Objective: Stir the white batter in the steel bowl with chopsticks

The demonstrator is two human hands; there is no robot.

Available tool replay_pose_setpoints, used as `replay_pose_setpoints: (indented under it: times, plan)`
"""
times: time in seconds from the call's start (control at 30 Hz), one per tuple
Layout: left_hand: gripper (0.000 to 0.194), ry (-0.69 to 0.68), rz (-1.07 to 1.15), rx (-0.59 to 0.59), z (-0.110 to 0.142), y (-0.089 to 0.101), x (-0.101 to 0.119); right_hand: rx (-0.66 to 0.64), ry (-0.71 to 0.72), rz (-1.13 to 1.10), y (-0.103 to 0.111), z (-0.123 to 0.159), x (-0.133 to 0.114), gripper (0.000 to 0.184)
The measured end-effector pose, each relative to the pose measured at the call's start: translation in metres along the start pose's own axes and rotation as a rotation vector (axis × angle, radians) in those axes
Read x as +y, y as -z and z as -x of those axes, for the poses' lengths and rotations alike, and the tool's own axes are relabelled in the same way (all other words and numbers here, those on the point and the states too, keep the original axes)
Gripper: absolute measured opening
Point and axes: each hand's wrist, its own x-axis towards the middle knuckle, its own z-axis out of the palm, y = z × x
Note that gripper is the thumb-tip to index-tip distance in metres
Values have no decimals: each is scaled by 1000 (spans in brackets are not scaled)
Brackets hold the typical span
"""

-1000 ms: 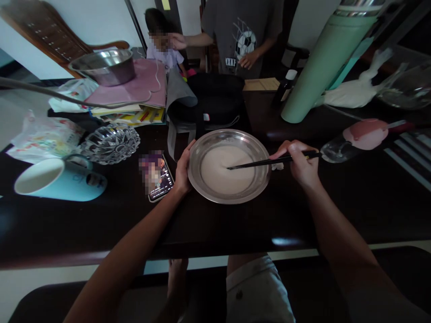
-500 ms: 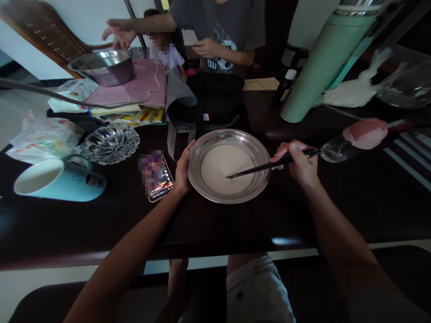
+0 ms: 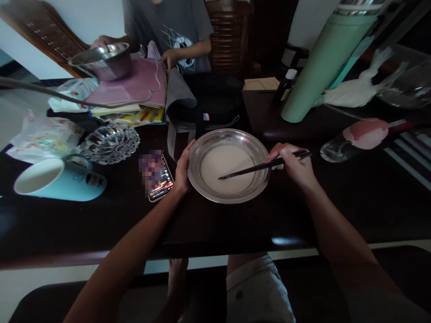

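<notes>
2 bare hands are at a steel bowl (image 3: 229,198) that sits on the dark table (image 3: 235,231), near its close edge, at the middle. The left hand (image 3: 183,170) is curled around the bowl's left side, gripping wall and rim; its thumb cannot be made out. The right hand (image 3: 296,163), to the right of the bowl, pinches black chopsticks (image 3: 249,170) between thumb and fingers. They slant over the right rim and down to the left, their tips in the pale liquid (image 3: 224,157).

A small white thing (image 3: 278,167), partly hidden, lies just right of the bowl. Left of the left hand is a phone (image 3: 164,179), its screen lit. Farther left stand a blue mug (image 3: 70,185) and, just beyond it, a glass dish (image 3: 112,143).

At the far left, a pink folder (image 3: 138,85) tops some books (image 3: 148,115), with a basin (image 3: 112,67) on it. A person in a grey shirt (image 3: 143,22) has 1 hand at the basin's far rim. A black bag (image 3: 215,96) lies beyond the bowl; a green flask (image 3: 326,67) stands to the far right.
</notes>
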Motion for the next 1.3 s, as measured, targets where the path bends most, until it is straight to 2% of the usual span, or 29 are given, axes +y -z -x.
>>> replay_pose_setpoints:
  times: [0.1, 0.27, 0.37, 0.47, 0.57, 0.63, 0.7, 0.9, 1.0, 1.07, 1.13, 1.2, 1.3]
  plan:
    - [61, -1, 5, -5, 0, 0, 0, -13, 28, 90, -1, -1, -3, 48]
    - [58, -9, -1, -9, 0, 1, 1, 163, 12, 26, 3, -1, -1, 51]
    - [60, -6, -1, -4, 0, 1, 1, 81, -5, -8, 3, -1, 1, 52]
    - [61, -4, 4, 19, 0, 1, 0, -24, 30, 72, 1, -1, -1, 49]
    - [61, 10, 9, 8, -1, 1, 0, 43, 48, 125, 1, -1, -3, 48]
    - [62, 8, 1, -6, -1, 1, -1, 129, 31, 102, 2, -1, -3, 51]
    - [62, -5, -13, -9, -1, 2, -1, 159, 7, 50, 3, 0, -2, 53]
    - [63, 20, -10, -10, 1, 3, 0, -33, 12, 73, 1, -2, -2, 50]
    - [64, 11, -4, -18, 1, 1, 1, 36, 28, 89, 3, -3, 0, 45]
    - [64, 2, 2, -9, 0, 1, 0, 116, 24, 52, 5, -3, 3, 44]
    - [65, -6, 1, 1, -1, 1, 0, 139, 13, -15, 6, -2, 6, 47]
    - [65, -8, -6, 2, -1, 1, -1, 90, 9, -41, 5, -2, 6, 48]
    - [64, 15, -9, -9, -1, 2, 0, -3, 15, 35, 1, -3, 3, 49]
